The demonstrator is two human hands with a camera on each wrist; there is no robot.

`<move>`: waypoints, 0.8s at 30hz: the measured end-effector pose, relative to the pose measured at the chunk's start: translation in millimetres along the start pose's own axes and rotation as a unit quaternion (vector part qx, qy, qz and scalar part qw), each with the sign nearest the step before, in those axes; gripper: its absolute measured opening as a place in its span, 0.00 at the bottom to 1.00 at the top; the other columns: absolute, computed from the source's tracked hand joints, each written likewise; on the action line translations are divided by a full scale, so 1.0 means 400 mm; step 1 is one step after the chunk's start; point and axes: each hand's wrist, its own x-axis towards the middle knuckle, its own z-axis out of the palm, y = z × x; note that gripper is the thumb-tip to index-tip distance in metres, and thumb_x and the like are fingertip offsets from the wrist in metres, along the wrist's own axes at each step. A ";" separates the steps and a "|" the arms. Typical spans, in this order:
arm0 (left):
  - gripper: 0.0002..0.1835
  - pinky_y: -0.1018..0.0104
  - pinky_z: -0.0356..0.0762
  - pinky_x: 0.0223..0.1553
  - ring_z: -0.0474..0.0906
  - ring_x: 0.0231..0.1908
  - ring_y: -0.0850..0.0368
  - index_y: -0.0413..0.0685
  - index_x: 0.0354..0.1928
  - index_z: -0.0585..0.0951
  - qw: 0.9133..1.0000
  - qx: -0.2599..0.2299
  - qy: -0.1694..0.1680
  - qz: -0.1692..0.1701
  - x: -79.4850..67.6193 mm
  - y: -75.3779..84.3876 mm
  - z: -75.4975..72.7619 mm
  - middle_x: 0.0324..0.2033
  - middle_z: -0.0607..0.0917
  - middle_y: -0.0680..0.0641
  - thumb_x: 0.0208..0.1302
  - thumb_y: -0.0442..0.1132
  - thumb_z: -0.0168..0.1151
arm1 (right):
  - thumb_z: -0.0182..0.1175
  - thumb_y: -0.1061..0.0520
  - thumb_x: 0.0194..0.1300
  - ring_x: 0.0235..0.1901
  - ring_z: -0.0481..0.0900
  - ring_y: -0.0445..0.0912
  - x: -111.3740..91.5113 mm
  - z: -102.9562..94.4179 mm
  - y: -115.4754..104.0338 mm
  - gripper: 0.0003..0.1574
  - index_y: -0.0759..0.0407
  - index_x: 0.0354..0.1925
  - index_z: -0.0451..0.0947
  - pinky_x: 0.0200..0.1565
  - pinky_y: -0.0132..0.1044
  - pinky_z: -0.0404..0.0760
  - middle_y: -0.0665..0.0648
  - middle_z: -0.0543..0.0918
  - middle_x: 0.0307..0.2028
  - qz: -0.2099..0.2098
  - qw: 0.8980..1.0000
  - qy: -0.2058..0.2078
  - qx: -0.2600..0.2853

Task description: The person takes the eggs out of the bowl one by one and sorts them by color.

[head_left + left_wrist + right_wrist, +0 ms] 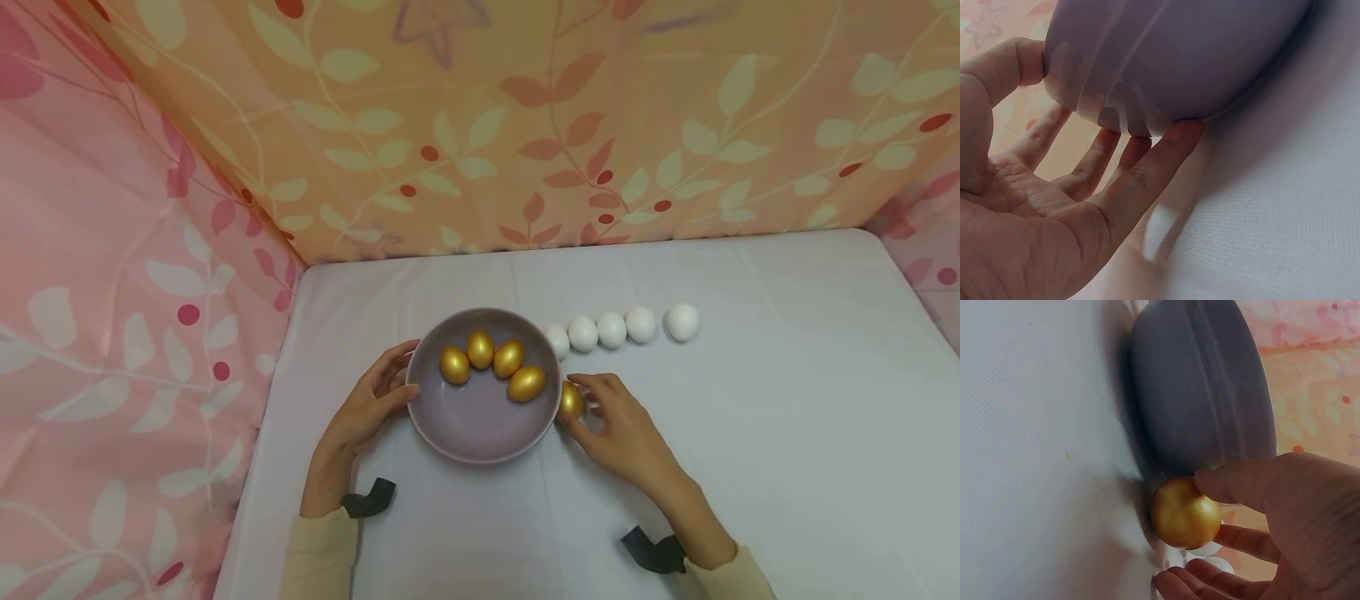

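Observation:
A mauve bowl (480, 433) stands on the white-covered table with several golden eggs (480, 349) inside, grouped toward its far and right side. My left hand (372, 396) holds the bowl's left side, thumb at the rim and fingertips spread along the outer wall, as the left wrist view shows. Just outside the bowl's right edge, a golden egg (1186, 512) sits low by the table. My right hand (618, 423) pinches it between thumb and fingers. In the head view the rim partly hides this egg.
A row of several white eggs (611, 330) runs rightward from behind the bowl, the nearest one partly covered by its rim. One white egg (682, 322) stands slightly apart at the row's right end. Floral cloth (480, 167) hangs behind and beside the table (810, 417).

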 end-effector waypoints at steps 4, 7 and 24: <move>0.37 0.62 0.86 0.54 0.78 0.65 0.57 0.48 0.81 0.61 1.000 -0.001 0.001 -0.003 0.001 -0.001 0.000 0.72 0.71 0.47 0.73 0.28 0.60 | 0.73 0.60 0.64 0.54 0.86 0.56 0.000 -0.004 -0.004 0.35 0.59 0.67 0.77 0.53 0.49 0.88 0.63 0.81 0.59 0.006 1.000 -0.004 -0.006; 0.38 0.62 0.86 0.54 0.78 0.65 0.58 0.48 0.81 0.61 1.000 -0.001 0.002 -0.006 0.000 0.001 0.000 0.72 0.71 0.47 0.73 0.28 0.61 | 0.73 0.58 0.64 0.54 0.85 0.56 0.000 -0.011 -0.005 0.35 0.59 0.68 0.77 0.53 0.50 0.88 0.63 0.81 0.59 0.010 1.000 -0.007 -0.013; 0.38 0.62 0.86 0.54 0.78 0.65 0.59 0.49 0.81 0.61 1.000 0.007 0.006 -0.007 -0.004 0.006 0.005 0.71 0.72 0.48 0.74 0.29 0.61 | 0.74 0.56 0.66 0.56 0.82 0.47 0.073 -0.083 -0.095 0.30 0.54 0.64 0.79 0.55 0.45 0.85 0.52 0.80 0.60 -0.172 0.984 0.029 -0.025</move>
